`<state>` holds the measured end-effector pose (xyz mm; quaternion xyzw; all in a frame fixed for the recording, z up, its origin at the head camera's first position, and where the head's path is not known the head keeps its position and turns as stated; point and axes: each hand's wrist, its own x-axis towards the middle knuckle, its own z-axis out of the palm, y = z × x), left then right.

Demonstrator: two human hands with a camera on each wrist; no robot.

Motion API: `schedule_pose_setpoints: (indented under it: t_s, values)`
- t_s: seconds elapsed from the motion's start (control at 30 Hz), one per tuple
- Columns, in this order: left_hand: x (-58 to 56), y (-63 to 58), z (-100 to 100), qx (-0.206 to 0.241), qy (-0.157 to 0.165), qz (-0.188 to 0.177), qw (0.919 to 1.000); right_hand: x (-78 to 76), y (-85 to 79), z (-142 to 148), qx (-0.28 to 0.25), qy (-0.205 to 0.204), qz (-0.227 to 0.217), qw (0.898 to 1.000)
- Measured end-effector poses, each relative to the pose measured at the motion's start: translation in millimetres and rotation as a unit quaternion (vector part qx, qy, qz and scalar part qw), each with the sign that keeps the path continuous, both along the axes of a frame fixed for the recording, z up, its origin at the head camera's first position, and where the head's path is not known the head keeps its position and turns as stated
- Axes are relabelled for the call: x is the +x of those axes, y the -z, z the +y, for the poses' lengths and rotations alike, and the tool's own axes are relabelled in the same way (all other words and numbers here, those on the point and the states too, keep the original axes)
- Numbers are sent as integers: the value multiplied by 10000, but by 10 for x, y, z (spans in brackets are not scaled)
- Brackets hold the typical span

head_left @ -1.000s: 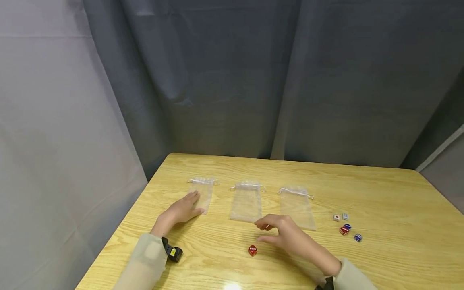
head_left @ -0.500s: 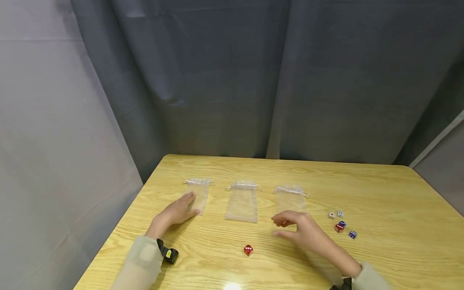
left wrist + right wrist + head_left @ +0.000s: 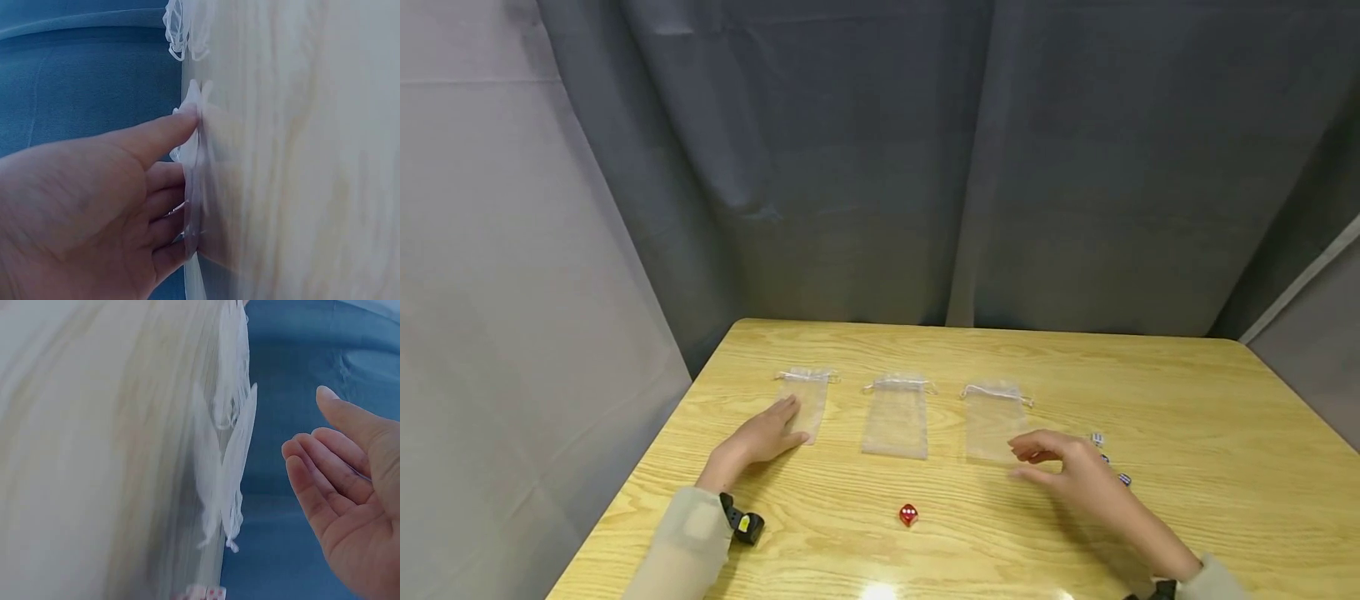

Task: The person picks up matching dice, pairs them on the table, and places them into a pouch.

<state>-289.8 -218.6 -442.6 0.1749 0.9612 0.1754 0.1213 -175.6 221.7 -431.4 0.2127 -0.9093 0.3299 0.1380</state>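
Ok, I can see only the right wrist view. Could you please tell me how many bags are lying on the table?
Observer: Three drawstring bags, side by side in a row.
Operator: Thank you. And the left hand, where is it?
Observer: The left hand rests on the leftmost bag.
Operator: Is any die lying apart from the others?
Observer: Yes, a red die lies alone, nearer to the person than the bags.

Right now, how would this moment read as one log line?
left hand: touching left bag | right hand: empty, above table | middle bag: untouched | red die: on table
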Motion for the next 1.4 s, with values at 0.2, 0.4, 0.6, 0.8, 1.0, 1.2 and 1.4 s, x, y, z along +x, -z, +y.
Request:
schedule_pose_setpoints:
  t_s: [0.2, 0.4, 0.6, 0.8, 1.0, 1.2, 1.4]
  values:
    - [-8, 1, -26, -22, 19, 13, 10000, 21, 41, 185, 7, 173, 467, 9988]
    - [-20, 23, -60, -9, -6, 2, 10000, 63, 30, 333, 64, 463, 352, 9983]
    - [-40, 44, -87, -7, -6, 11, 10000, 96, 46, 483, 116, 604, 499, 9969]
    - [-51, 46, -122, -4, 0, 50, 10000, 104, 90, 617, 317, 738, 737, 9940]
    - [-37, 41, -154, -8, 3, 43, 10000, 52, 139, 669, 782, 771, 1154, 9872]
    - [-12, 23, -161, -21, 35, 92, 9999, 40, 178, 683, 1234, 696, 1227, 9823]
    - [12, -1, -153, -57, 20, 105, 9999, 46, 171, 684, 1747, 691, 951, 9776]
